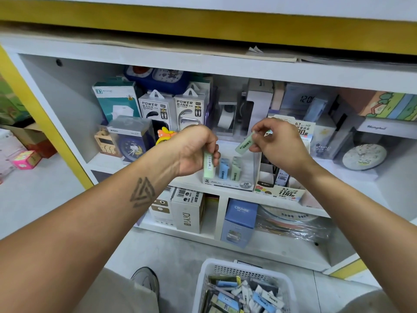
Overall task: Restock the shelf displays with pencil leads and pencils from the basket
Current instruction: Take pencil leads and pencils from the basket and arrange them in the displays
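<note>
Holding a green lead case (pixel 208 164) in your left hand (pixel 194 150) and pinching another (pixel 244 143) in your right hand (pixel 277 143), slot each upright beside the cases at six o'clock in the 2B display box (pixel 246 185).

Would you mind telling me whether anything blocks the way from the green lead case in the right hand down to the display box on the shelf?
Nothing visible does. The right hand pinches a green lead case above the display box, whose open top holds blue and green cases with room left.
</note>
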`<action>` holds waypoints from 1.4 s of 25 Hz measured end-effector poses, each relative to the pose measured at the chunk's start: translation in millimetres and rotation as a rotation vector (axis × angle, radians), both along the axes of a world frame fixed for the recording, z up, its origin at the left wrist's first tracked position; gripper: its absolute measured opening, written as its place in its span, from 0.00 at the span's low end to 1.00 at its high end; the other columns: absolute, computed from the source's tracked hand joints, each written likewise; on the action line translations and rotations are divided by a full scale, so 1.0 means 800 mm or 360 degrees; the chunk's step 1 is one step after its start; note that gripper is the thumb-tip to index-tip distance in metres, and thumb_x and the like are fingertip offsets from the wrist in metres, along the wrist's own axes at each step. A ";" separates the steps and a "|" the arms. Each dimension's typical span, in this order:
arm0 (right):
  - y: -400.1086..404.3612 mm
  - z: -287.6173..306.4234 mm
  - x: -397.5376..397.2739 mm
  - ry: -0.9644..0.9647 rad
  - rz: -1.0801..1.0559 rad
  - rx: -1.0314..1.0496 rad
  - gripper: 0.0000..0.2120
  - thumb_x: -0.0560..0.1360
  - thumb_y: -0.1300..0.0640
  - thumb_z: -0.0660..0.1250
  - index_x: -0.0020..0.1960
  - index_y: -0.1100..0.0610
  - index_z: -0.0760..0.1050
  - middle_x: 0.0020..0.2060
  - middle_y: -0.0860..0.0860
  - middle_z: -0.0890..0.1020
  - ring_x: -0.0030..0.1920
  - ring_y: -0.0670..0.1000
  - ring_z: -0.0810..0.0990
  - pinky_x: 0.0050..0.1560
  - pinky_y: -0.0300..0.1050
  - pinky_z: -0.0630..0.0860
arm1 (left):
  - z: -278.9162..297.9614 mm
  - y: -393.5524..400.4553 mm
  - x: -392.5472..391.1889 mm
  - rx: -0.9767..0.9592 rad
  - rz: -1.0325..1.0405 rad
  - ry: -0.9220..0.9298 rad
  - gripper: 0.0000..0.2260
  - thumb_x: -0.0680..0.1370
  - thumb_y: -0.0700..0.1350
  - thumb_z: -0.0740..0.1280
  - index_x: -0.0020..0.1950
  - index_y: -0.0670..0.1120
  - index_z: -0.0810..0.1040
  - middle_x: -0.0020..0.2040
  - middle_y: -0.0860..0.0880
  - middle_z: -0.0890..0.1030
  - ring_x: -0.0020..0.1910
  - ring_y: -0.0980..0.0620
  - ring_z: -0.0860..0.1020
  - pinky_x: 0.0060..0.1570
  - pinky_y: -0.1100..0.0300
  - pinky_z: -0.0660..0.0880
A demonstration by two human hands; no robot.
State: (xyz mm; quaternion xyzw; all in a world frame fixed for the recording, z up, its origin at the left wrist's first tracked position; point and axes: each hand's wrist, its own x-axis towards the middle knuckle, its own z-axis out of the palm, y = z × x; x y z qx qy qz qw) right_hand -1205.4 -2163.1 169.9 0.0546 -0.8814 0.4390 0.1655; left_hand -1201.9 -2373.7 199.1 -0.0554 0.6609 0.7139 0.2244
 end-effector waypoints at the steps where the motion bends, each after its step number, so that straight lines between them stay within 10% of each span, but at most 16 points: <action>1: -0.001 -0.004 -0.003 0.0019 -0.0003 0.0063 0.07 0.80 0.65 0.65 0.48 0.55 0.77 0.47 0.57 0.80 0.37 0.49 0.86 0.42 0.42 0.84 | -0.002 -0.002 -0.001 0.0007 0.0016 0.0005 0.13 0.69 0.25 0.51 0.41 0.40 0.67 0.35 0.44 0.66 0.31 0.48 0.70 0.29 0.58 0.73; 5: -0.007 -0.019 -0.009 0.0172 0.0083 0.0568 0.05 0.78 0.64 0.68 0.52 0.57 0.79 0.41 0.50 0.81 0.41 0.52 0.82 0.47 0.50 0.81 | -0.009 -0.011 -0.003 0.0046 0.0024 0.0029 0.20 0.71 0.18 0.52 0.55 0.37 0.71 0.44 0.36 0.76 0.44 0.35 0.83 0.48 0.42 0.81; 13: -0.014 -0.035 -0.015 0.0132 0.0142 0.0827 0.02 0.77 0.62 0.70 0.49 0.57 0.80 0.42 0.53 0.83 0.42 0.54 0.79 0.47 0.50 0.78 | -0.011 -0.023 0.000 -0.0024 -0.0095 0.0125 0.17 0.76 0.22 0.58 0.63 0.33 0.71 0.58 0.27 0.78 0.55 0.34 0.81 0.63 0.45 0.75; 27: -0.007 -0.031 -0.016 0.0224 0.0224 0.0943 0.02 0.76 0.64 0.69 0.47 0.60 0.81 0.41 0.55 0.84 0.42 0.57 0.81 0.46 0.54 0.78 | -0.015 -0.025 -0.005 -0.0035 0.0028 0.0209 0.06 0.77 0.32 0.68 0.53 0.39 0.76 0.42 0.37 0.85 0.39 0.41 0.85 0.35 0.52 0.82; 35: -0.010 -0.034 -0.016 0.0197 0.0217 0.0982 0.03 0.78 0.62 0.68 0.48 0.59 0.81 0.44 0.53 0.84 0.45 0.56 0.81 0.49 0.54 0.78 | -0.017 -0.020 -0.006 -0.0144 0.0029 0.0183 0.13 0.79 0.28 0.61 0.56 0.41 0.79 0.40 0.39 0.81 0.35 0.45 0.82 0.43 0.52 0.82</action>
